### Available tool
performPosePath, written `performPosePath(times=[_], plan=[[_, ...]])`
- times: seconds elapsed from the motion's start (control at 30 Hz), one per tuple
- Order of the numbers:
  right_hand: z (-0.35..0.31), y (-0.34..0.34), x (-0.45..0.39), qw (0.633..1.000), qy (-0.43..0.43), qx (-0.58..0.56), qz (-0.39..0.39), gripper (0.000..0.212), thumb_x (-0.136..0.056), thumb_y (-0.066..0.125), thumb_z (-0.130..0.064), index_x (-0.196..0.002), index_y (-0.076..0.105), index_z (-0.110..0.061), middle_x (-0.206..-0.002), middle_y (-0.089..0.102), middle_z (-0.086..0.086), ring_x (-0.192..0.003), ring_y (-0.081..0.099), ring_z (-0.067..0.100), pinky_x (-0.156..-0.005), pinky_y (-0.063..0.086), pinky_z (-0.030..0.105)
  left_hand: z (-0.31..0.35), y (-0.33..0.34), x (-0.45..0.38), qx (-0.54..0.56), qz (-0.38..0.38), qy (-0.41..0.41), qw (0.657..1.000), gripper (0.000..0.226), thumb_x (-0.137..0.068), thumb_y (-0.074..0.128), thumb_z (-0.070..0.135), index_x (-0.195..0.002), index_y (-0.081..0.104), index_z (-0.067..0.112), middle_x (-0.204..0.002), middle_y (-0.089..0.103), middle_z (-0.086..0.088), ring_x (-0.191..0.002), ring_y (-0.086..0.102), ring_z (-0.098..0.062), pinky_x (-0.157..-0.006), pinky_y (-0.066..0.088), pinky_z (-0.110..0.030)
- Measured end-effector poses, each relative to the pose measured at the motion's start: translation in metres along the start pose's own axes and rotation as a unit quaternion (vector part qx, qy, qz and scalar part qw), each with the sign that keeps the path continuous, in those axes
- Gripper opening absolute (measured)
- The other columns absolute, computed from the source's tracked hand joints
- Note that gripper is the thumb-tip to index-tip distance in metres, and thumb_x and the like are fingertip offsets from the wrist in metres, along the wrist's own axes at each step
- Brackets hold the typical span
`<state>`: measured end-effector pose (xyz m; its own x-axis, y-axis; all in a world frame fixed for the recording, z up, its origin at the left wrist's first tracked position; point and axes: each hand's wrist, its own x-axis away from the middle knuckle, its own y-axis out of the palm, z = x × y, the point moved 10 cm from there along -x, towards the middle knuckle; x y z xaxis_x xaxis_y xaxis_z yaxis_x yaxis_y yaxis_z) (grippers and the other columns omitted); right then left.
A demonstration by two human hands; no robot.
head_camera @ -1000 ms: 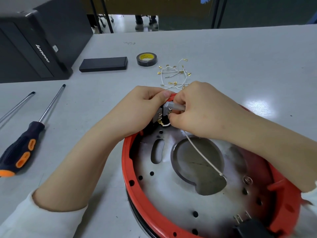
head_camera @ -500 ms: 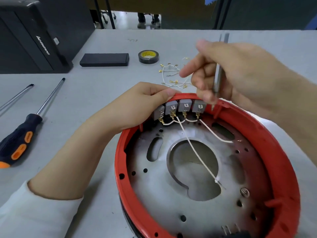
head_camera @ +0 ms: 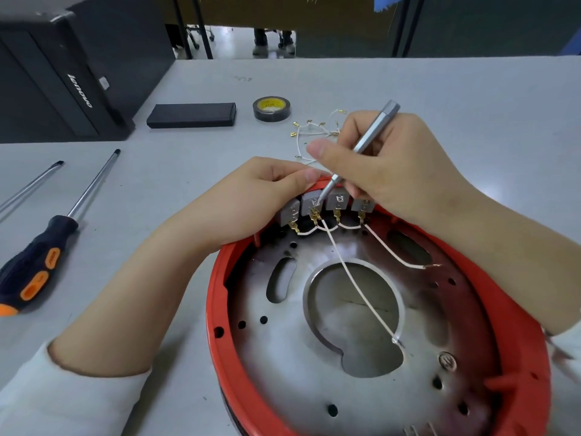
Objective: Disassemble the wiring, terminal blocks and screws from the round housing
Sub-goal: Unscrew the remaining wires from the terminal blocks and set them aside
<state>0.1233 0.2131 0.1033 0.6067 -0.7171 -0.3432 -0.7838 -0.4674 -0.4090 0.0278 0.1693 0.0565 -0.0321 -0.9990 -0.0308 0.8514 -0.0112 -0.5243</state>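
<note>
A round red housing [head_camera: 220, 350] with a metal plate inside lies on the table. Several grey terminal blocks [head_camera: 338, 199] stand in a row at its far rim, joined by white wires [head_camera: 358, 287] with brass lugs. My left hand [head_camera: 248, 202] grips the far rim and the leftmost blocks. My right hand [head_camera: 390, 171] holds a slim silver screwdriver [head_camera: 364, 143] like a pen, tip on the second block from the left. A screw [head_camera: 447, 361] sits in the plate at the right.
Loose removed wires [head_camera: 311, 133] lie behind the housing. A tape roll [head_camera: 272, 108] and a black case [head_camera: 191, 114] sit farther back. Two large screwdrivers [head_camera: 41, 256] lie at the left, beside a black computer case [head_camera: 56, 77].
My right hand lifted off the blocks with the silver screwdriver, turned it upright, then brought the tip down onto the second block. My left hand kept its hold.
</note>
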Motion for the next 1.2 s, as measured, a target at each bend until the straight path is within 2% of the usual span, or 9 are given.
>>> performPosePath(times=[0.07,0.17,0.37,0.5,0.6,0.73,1.0,1.13,1.2], plan=[[-0.002,-0.001,0.001,0.999,-0.019,0.032,0.010,0.034,-0.089,0.067,-0.027,-0.061,0.049,-0.018,-0.044,0.054,-0.005,-0.040,0.049,0.005,-0.045,0.037,0.012,-0.003,-0.001,-0.001,-0.003,0.001,-0.002,1.000,0.030,-0.100,0.047,0.036,-0.086,0.071,0.049,-0.095,0.071,0.025,-0.093,0.064,0.006,-0.080,0.040,-0.003],[-0.010,0.001,0.004,0.996,-0.057,0.067,0.013,0.030,-0.089,0.067,-0.026,-0.067,0.050,-0.013,-0.050,0.054,0.005,-0.045,0.049,0.008,-0.048,0.035,0.011,-0.013,0.000,-0.003,-0.001,-0.008,-0.024,1.000,0.028,-0.098,0.045,0.047,-0.096,0.072,0.038,-0.095,0.056,0.002,-0.084,0.048,-0.014,-0.083,0.036,-0.032],[-0.027,0.018,0.007,0.982,-0.134,0.131,-0.020,0.031,-0.097,0.053,-0.028,-0.070,0.037,-0.023,-0.051,0.040,-0.011,-0.050,0.045,0.000,-0.052,0.032,0.009,-0.012,-0.006,-0.002,-0.001,0.032,-0.036,0.999,0.039,-0.098,0.047,0.042,-0.090,0.069,0.011,-0.089,0.062,-0.027,-0.081,0.048,-0.012,-0.075,0.037,-0.030],[-0.028,0.026,0.006,0.974,-0.141,0.167,-0.051,0.031,-0.097,0.046,-0.035,-0.071,0.033,-0.024,-0.053,0.039,-0.004,-0.056,0.043,0.013,-0.053,0.033,0.016,-0.008,-0.005,-0.001,0.003,0.028,-0.033,0.999,0.041,-0.096,0.051,0.040,-0.094,0.068,0.002,-0.105,0.063,-0.028,-0.084,0.054,-0.015,-0.092,0.047,-0.044],[-0.025,0.035,0.008,0.964,-0.139,0.205,-0.092,0.033,-0.098,0.045,-0.039,-0.078,0.039,-0.014,-0.054,0.045,0.005,-0.058,0.044,0.020,-0.053,0.035,0.027,-0.004,-0.006,-0.002,0.005,0.031,-0.021,0.999,0.039,-0.084,0.045,0.034,-0.093,0.070,0.006,-0.104,0.064,-0.027,-0.091,0.061,-0.037,-0.098,0.044,-0.054],[-0.024,0.039,0.006,0.956,-0.135,0.236,-0.106,0.034,-0.097,0.042,-0.045,-0.080,0.035,-0.016,-0.054,0.046,0.004,-0.057,0.043,0.019,-0.054,0.035,0.029,-0.003,-0.007,-0.002,-0.002,0.028,-0.018,0.999,0.037,-0.085,0.045,0.028,-0.093,0.067,-0.001,-0.103,0.063,-0.030,-0.092,0.059,-0.042,-0.094,0.045,-0.055],[-0.025,0.038,0.003,0.960,-0.129,0.216,-0.124,0.035,-0.098,0.043,-0.041,-0.078,0.038,-0.013,-0.054,0.046,0.006,-0.057,0.044,0.022,-0.054,0.035,0.023,-0.011,-0.004,-0.005,0.016,0.019,-0.033,0.999,0.045,-0.091,0.049,0.036,-0.098,0.063,-0.006,-0.103,0.062,-0.032,-0.086,0.051,-0.016,-0.094,0.045,-0.052],[-0.031,0.055,0.005,0.916,-0.164,0.331,-0.158,0.033,-0.098,0.037,-0.047,-0.082,0.031,-0.019,-0.058,0.048,0.003,-0.054,0.045,0.022,-0.053,0.031,0.032,-0.004,-0.008,-0.004,0.015,0.045,-0.001,0.999,0.031,-0.075,0.037,0.026,-0.056,0.062,0.027,-0.057,0.060,0.014,-0.059,0.047,-0.001,-0.063,0.043,-0.014],[-0.031,0.059,0.004,0.897,-0.178,0.370,-0.163,0.030,-0.098,0.033,-0.049,-0.080,0.026,-0.026,-0.061,0.048,0.002,-0.055,0.044,0.022,-0.054,0.029,0.034,-0.005,-0.008,-0.002,0.010,0.042,-0.015,0.999,0.030,-0.074,0.037,0.024,-0.055,0.059,0.026,-0.058,0.057,0.010,-0.060,0.045,-0.007,-0.059,0.041,-0.018]])
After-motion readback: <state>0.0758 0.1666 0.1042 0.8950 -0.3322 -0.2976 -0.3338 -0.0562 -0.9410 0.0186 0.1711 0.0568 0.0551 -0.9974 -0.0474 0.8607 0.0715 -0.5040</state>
